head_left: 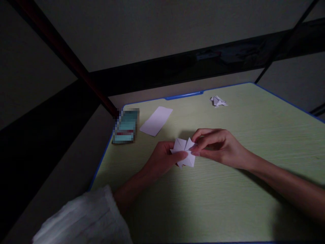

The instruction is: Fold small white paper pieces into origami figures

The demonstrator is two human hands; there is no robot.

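A small white folded paper piece (185, 151) with several pointed flaps is held between both hands just above the pale green table (228, 196). My left hand (162, 158) grips its left side, thumb on top. My right hand (218, 145) pinches its right edge with curled fingers. A white sleeve covers my left forearm.
A flat white paper strip (156, 121) lies further back on the table. A blurred teal box (125, 126) sits at the table's left edge. A small finished folded paper figure (217, 101) rests near the far edge. The table has a blue rim (184, 95); walls stand behind.
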